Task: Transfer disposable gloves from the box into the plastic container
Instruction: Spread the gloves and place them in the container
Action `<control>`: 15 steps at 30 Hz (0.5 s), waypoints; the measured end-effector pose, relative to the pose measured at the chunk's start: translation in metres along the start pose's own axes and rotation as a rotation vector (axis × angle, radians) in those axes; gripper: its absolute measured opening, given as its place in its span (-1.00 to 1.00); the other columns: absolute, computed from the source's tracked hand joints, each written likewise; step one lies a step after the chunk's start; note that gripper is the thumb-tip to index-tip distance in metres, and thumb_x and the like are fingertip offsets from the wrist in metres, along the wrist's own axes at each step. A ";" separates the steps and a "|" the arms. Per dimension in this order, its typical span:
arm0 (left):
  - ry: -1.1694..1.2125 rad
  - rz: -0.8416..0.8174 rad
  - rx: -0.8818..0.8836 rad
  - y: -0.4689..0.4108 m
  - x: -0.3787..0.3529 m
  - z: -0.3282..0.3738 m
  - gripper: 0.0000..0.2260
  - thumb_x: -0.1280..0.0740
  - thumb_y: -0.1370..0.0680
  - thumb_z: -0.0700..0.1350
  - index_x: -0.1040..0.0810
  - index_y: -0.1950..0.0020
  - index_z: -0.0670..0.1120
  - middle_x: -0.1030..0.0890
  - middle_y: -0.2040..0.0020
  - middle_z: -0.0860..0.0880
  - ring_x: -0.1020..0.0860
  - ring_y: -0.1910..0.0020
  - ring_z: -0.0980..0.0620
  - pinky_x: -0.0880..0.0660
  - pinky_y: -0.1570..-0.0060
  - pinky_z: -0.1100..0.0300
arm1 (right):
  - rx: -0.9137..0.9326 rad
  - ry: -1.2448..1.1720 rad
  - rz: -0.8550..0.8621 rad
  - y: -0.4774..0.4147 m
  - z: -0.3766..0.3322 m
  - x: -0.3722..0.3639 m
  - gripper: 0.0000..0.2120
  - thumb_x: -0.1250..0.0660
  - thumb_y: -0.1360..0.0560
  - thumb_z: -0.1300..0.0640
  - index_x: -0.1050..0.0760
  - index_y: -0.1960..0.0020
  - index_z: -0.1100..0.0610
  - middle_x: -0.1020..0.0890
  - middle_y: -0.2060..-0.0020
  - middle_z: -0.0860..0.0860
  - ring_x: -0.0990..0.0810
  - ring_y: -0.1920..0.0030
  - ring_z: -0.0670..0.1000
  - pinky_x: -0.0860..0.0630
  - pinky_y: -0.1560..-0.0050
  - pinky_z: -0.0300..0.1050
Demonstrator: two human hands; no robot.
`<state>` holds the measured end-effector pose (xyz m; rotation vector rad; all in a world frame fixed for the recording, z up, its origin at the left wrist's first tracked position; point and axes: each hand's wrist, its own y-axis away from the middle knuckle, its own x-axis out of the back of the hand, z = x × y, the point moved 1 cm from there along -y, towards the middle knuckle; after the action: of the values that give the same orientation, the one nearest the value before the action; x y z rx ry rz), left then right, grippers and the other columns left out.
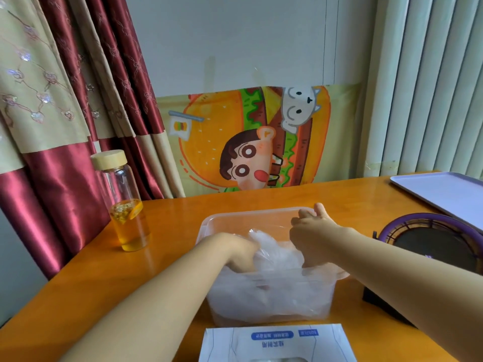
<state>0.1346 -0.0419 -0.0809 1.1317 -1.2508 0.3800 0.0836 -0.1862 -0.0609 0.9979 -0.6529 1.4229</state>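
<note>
Glove box lies nearest on the orange table. Just beyond it, the plastic container holds crumpled clear gloves. Left hand sinks into them, its fingers hidden and its grip indeterminable; right hand, fingers curled, grips glove film. Farther left stands a glass bottle; far right lies a tray.

Left hand buried in gloves inside plastic container; right hand pinches them (box nearby).

Bottle flanks the container left, apparently a fan right; far tabletop open.
</note>
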 end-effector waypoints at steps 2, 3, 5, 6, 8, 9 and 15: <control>0.067 0.042 -0.020 0.016 0.011 -0.005 -0.34 -0.30 -0.54 0.16 -0.16 -0.56 -0.02 -0.33 -0.48 -0.01 -0.35 -0.40 -0.07 -0.33 -0.35 0.06 | 0.013 -0.070 0.148 0.011 0.003 0.010 -0.55 -0.36 -0.43 -0.20 -0.50 -0.22 0.03 -0.47 -0.18 -0.02 -0.31 -0.26 0.07 -0.15 -0.32 0.13; 0.123 0.072 -0.027 0.025 0.015 -0.008 -0.36 -0.31 -0.53 0.16 -0.19 -0.55 0.00 -0.37 -0.46 0.03 -0.38 -0.38 -0.03 -0.34 -0.34 0.09 | 0.034 -0.146 0.248 0.018 0.004 0.016 -0.58 -0.35 -0.44 -0.20 -0.52 -0.20 0.00 -0.49 -0.15 -0.06 -0.36 -0.23 0.04 -0.21 -0.28 0.06; 0.258 0.177 -0.066 0.045 0.021 -0.014 -0.44 -0.34 -0.54 0.11 -0.30 -0.50 0.04 -0.47 -0.36 0.08 -0.45 -0.27 0.04 -0.40 -0.25 0.17 | 0.104 -0.411 0.441 0.034 0.004 0.030 -0.69 -0.36 -0.46 -0.13 -0.55 -0.15 -0.03 -0.54 -0.06 -0.13 -0.47 -0.10 -0.08 -0.38 -0.14 -0.17; 0.332 0.255 -0.095 0.056 0.022 -0.016 -0.51 -0.34 -0.55 0.07 -0.36 -0.46 0.05 -0.50 -0.30 0.11 -0.48 -0.19 0.09 -0.43 -0.16 0.24 | 0.163 -0.541 0.482 0.044 0.003 0.038 -0.73 -0.38 -0.47 -0.09 -0.57 -0.13 -0.04 -0.55 0.03 -0.18 -0.50 0.02 -0.16 -0.43 0.00 -0.33; 0.495 0.431 -0.160 0.082 0.017 -0.016 -0.64 -0.33 -0.57 -0.02 -0.46 -0.37 0.07 -0.55 -0.19 0.15 -0.51 -0.05 0.21 -0.43 0.02 0.41 | 0.320 -0.669 0.430 0.070 -0.007 0.046 -0.80 -0.39 -0.47 -0.03 -0.60 -0.08 -0.07 -0.50 0.20 -0.27 -0.50 0.20 -0.22 -0.43 0.19 -0.42; 0.588 0.509 -0.193 0.094 0.012 -0.015 -0.70 -0.33 -0.57 -0.05 -0.50 -0.31 0.09 -0.56 -0.13 0.18 -0.52 -0.01 0.26 -0.44 0.05 0.45 | 0.401 -0.691 0.347 0.082 -0.013 0.047 -0.82 -0.39 -0.47 -0.01 -0.61 -0.07 -0.09 -0.50 0.23 -0.28 -0.50 0.22 -0.22 -0.43 0.19 -0.42; 0.926 0.552 -0.283 0.143 -0.062 0.003 -0.86 -0.35 -0.55 -0.07 -0.57 -0.01 0.20 -0.64 0.02 0.19 -0.59 0.04 0.30 -0.50 0.02 0.42 | 0.569 -0.562 -0.048 0.095 -0.066 -0.002 -0.66 -0.36 -0.51 0.07 -0.51 -0.25 -0.19 -0.42 0.18 -0.30 -0.43 0.23 -0.28 -0.34 0.27 -0.49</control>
<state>0.0022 0.0401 -0.0694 0.2515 -0.7143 0.9742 -0.0217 -0.1421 -0.0778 1.8904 -0.6236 1.3117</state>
